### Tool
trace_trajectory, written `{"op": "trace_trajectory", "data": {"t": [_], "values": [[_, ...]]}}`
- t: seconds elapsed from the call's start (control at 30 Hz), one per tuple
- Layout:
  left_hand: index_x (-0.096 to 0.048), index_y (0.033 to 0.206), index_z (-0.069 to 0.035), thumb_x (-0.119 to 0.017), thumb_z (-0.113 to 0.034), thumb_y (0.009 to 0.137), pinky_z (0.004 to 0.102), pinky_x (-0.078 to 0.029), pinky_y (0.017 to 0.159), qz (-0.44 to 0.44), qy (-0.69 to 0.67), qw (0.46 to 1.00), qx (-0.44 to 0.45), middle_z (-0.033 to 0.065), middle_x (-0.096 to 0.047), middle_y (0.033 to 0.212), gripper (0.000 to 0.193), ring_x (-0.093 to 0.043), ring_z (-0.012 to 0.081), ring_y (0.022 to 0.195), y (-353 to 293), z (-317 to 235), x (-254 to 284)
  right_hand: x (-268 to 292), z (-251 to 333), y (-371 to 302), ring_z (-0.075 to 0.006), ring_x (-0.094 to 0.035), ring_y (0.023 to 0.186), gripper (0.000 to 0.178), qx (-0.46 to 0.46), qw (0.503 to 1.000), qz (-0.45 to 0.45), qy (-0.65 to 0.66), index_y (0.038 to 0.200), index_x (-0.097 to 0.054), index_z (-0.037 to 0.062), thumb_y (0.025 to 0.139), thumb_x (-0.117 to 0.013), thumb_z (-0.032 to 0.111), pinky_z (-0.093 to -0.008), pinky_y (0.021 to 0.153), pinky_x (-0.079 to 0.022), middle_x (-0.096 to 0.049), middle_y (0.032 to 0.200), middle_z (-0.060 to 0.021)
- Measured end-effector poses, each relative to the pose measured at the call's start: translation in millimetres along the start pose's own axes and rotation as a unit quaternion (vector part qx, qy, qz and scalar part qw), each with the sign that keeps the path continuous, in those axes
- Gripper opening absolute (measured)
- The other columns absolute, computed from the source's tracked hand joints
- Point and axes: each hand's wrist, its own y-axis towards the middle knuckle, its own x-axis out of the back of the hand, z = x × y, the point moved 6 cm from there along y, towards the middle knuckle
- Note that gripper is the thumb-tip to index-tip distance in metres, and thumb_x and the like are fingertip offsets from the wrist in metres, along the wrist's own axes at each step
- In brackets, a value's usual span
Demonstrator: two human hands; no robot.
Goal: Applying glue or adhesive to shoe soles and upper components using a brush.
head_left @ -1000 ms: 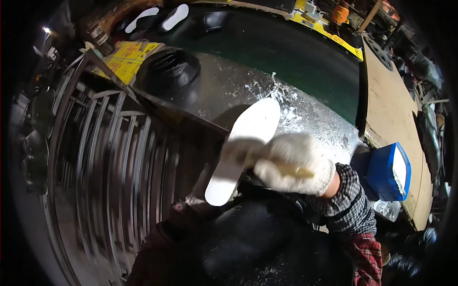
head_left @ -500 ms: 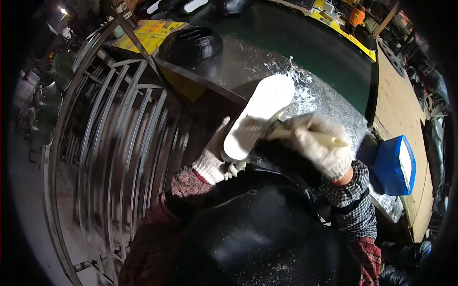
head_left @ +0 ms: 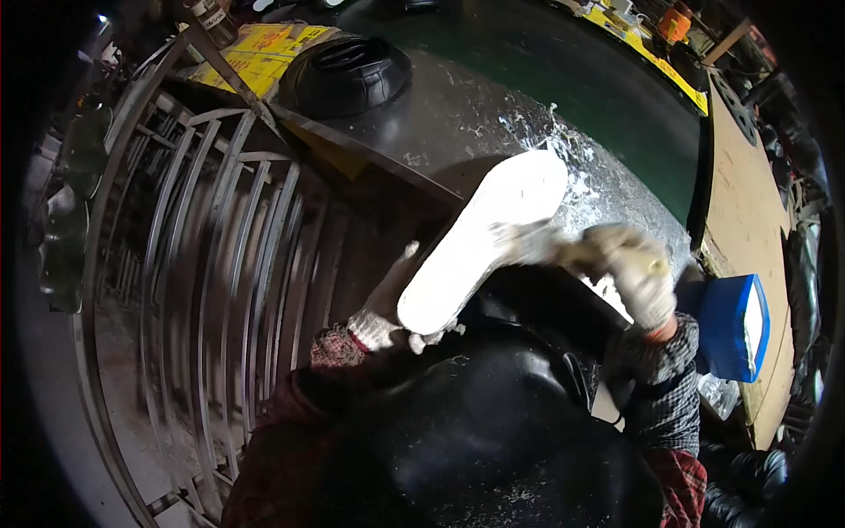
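Note:
A white shoe sole (head_left: pixel 488 233), its face turned up, lies aslant over the table's near edge. My left hand (head_left: pixel 377 321), in a pale knitted glove, is closed on it from beneath at the heel end, and part of its fingers is hidden by the sole. In my gloved right hand (head_left: pixel 635 273) is a brush (head_left: pixel 572 255), gripped by its handle. The brush end is smeared by motion and meets the sole's right edge near the middle.
Metal rack bars (head_left: pixel 220 264) stand at left. The table (head_left: pixel 449 110) has white smears. A black folded leather item (head_left: pixel 348 79) sits by a yellow printed sheet (head_left: pixel 264 53). At right is a blue container (head_left: pixel 731 330) with white inside, beside a brown board (head_left: pixel 748 229).
The brush has moved from the sole's lower half to its right edge, with my right hand going rightward. The sole appears shifted and larger in view, and the whole view has moved a little.

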Motion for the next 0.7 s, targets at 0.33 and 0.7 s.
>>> {"op": "trace_trajectory", "data": {"t": [0.33, 0.7], "values": [[-0.044, 0.138, -0.009, -0.037, -0.068, 0.091, 0.0622, -0.052, 0.075, -0.043, -0.066, 0.997, -0.028, 0.0199, -0.063, 0.115, 0.076, -0.066, 0.0424, 0.086, -10, -3, 36, -36, 69, -31, -0.0213, -0.062, 0.068, 0.037, 0.340, 0.833, 0.022, -0.436, 0.107, -0.066, 0.0058, 0.071, -0.076, 0.004, -0.0341, 0.060, -0.050, -0.062, 0.079, -0.0061], [-0.054, 0.126, -0.006, -0.041, -0.058, 0.095, 0.0460, -0.056, 0.044, 0.035, 0.103, 0.990, -0.091, 0.0207, -0.066, 0.100, 0.062, -0.067, 0.0422, 0.077, -9, -6, -42, -25, 95, -22, -0.0276, -0.062, 0.075, 0.028, 0.391, 0.839, -0.008, -0.378, 0.108, -0.065, 0.0103, 0.080, -0.071, 0.013, -0.0346, 0.064, -0.053, -0.062, 0.089, -0.0110]]}}
